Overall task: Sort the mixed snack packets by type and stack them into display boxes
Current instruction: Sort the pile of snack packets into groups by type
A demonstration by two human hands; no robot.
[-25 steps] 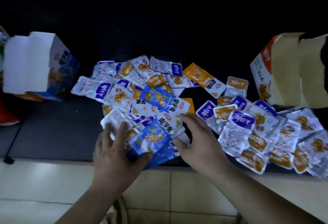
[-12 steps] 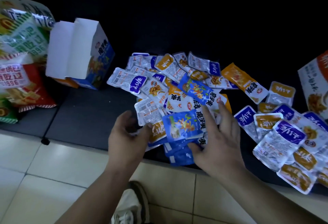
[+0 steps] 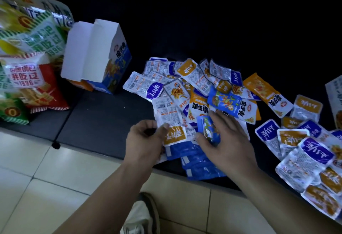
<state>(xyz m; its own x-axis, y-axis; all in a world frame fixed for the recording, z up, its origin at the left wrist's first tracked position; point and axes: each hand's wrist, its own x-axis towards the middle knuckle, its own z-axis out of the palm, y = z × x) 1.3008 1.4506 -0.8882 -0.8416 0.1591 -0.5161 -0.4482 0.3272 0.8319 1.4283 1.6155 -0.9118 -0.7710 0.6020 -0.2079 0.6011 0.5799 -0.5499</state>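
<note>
A mixed pile of snack packets (image 3: pixel 199 85) lies on the dark mat: silver ones with purple or orange labels, blue ones and orange ones. My left hand (image 3: pixel 146 141) pinches the left edge of a bundle, an orange-labelled silver packet (image 3: pixel 174 134) on top and a fan of blue packets (image 3: pixel 196 159) beneath. My right hand (image 3: pixel 229 141) is closed on one blue packet (image 3: pixel 207 130) just above that fan. A blue display box (image 3: pixel 120 63) with open white flaps stands at the back left, apart from both hands.
Large green and red chip bags (image 3: pixel 31 63) are heaped at the far left. Part of an orange-and-white box (image 3: pixel 335 96) shows at the right edge. The dark mat (image 3: pixel 100 122) ends at a front edge, with tiled floor (image 3: pixel 55 178) and my shoe (image 3: pixel 140 215) below.
The view has swung left, bringing the chip bags in and pushing the right box almost out. My right hand has curled around a blue packet over the fan held by my left hand.
</note>
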